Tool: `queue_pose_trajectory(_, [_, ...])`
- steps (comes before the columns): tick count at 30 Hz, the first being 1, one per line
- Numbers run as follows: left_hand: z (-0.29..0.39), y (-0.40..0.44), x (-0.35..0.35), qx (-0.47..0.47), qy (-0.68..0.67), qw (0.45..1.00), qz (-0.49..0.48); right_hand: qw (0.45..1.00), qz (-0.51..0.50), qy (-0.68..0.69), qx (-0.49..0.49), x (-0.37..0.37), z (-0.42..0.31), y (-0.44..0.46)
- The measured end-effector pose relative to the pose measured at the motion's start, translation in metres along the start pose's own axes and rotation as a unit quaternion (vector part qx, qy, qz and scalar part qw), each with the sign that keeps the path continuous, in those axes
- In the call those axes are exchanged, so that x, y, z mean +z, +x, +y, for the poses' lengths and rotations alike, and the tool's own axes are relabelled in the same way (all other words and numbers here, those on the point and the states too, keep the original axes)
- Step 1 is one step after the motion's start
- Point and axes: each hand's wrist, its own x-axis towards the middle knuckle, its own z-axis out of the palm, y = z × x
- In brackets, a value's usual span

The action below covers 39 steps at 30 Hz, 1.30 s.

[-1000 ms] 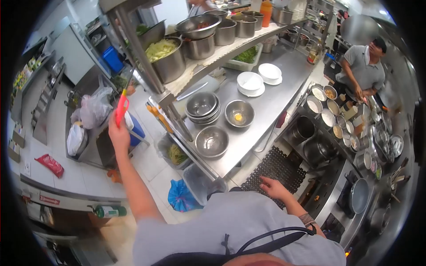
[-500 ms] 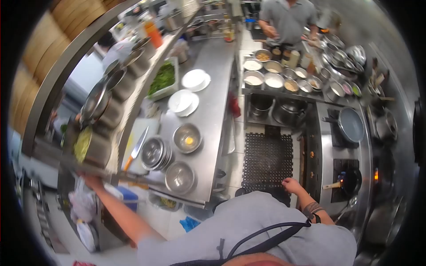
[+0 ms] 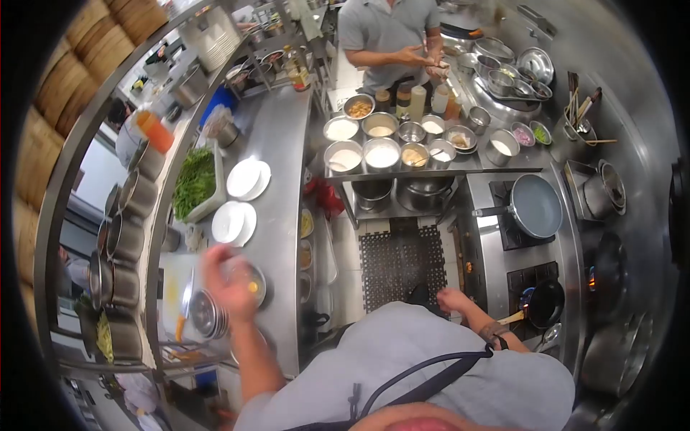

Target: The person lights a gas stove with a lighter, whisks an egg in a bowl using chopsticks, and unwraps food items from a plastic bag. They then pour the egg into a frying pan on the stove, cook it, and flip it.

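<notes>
My left hand is raised above the steel counter, blurred by motion, over a steel bowl with a yellow yolk in it. Whether it holds anything cannot be made out. Just left of it are stacked steel bowls and a knife with an orange handle on a cutting board. White plates and bowls stand beyond the hand. My right hand hangs low near the stove's front, its fingers curled in, with nothing visible in them.
A co-worker stands behind a table of filled steel bowls. On the stove at the right are a large grey pan and a small black pan beside a flame. A black mat covers the floor. Pots line the left shelf.
The view has turned right toward the stove. My left hand has come from beyond the shelf post to above the counter; the red-orange object seen in it earlier no longer shows.
</notes>
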Motion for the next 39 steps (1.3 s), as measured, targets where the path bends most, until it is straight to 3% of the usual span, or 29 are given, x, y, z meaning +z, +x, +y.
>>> queue_pose_trajectory(1, [0.009, 0.000, 0.043, -0.041, 0.008, 0.989, -0.143, 0.998, 0.013, -0.040, -0.042, 0.000, -0.047, -0.002])
queue_pose_trajectory(3, [0.009, -0.007, 0.116, 0.069, 0.062, 0.906, -0.413, 0.985, 0.033, -0.105, -0.134, -0.009, -0.117, 0.001])
queue_pose_trajectory(4, [-0.006, -0.022, 0.153, 0.074, 0.054, 0.858, -0.505, 0.974, 0.037, -0.127, -0.182, -0.014, -0.140, 0.004])
queue_pose_trajectory(5, [-0.031, -0.047, 0.187, 0.064, 0.044, 0.829, -0.555, 0.975, 0.043, -0.121, -0.180, -0.022, -0.163, 0.001])
queue_pose_trajectory(8, [-0.068, -0.085, 0.259, -0.089, 0.022, 0.743, -0.663, 0.965, 0.013, -0.113, -0.238, -0.040, -0.207, -0.018])
queue_pose_trajectory(14, [-0.155, -0.109, 0.358, -0.117, 0.037, 0.698, -0.706, 0.991, 0.010, -0.046, -0.123, -0.070, -0.193, -0.009])
queue_pose_trajectory(16, [-0.199, -0.109, 0.400, -0.139, 0.034, 0.657, -0.740, 0.967, 0.106, -0.166, -0.163, -0.074, -0.163, 0.008])
queue_pose_trajectory(19, [-0.286, -0.124, 0.451, -0.061, 0.062, 0.631, -0.771, 0.976, 0.151, -0.146, -0.062, -0.074, -0.093, 0.041])
queue_pose_trajectory(20, [-0.314, -0.125, 0.474, -0.047, 0.060, 0.640, -0.764, 0.979, 0.179, -0.082, 0.051, -0.070, -0.112, 0.021])
queue_pose_trajectory(21, [-0.345, -0.120, 0.499, 0.101, 0.063, 0.585, -0.802, 0.948, 0.269, -0.162, 0.041, -0.059, -0.067, 0.037])
queue_pose_trajectory(22, [-0.368, -0.110, 0.517, 0.244, 0.057, 0.515, -0.820, 0.929, 0.281, -0.239, 0.004, -0.051, -0.007, 0.053])
queue_pose_trajectory(24, [-0.378, -0.084, 0.536, 0.237, 0.015, 0.463, -0.854, 0.898, 0.341, -0.272, 0.066, -0.026, 0.018, 0.034])
queue_pose_trajectory(26, [-0.368, -0.054, 0.547, 0.153, 0.049, 0.507, -0.847, 0.916, 0.367, -0.109, 0.123, 0.000, 0.000, 0.005])
queue_pose_trajectory(27, [-0.368, -0.044, 0.551, 0.154, 0.075, 0.491, -0.854, 0.908, 0.379, 0.093, 0.150, 0.012, -0.015, -0.006])
queue_pose_trajectory(28, [-0.370, -0.035, 0.555, 0.163, 0.072, 0.475, -0.862, 0.860, 0.393, 0.277, 0.170, 0.025, -0.031, -0.014])
queue_pose_trajectory(30, [-0.391, -0.027, 0.562, 0.225, 0.085, 0.377, -0.894, 0.780, 0.401, 0.448, 0.172, 0.049, -0.055, -0.018])
queue_pose_trajectory(33, [-0.427, -0.029, 0.557, 0.239, 0.073, 0.277, -0.928, 0.769, 0.432, 0.407, 0.235, 0.071, -0.129, -0.017])
queue_pose_trajectory(39, [-0.453, -0.018, 0.570, 0.195, 0.077, 0.259, -0.943, 0.796, 0.418, 0.355, 0.256, 0.096, -0.160, -0.018])
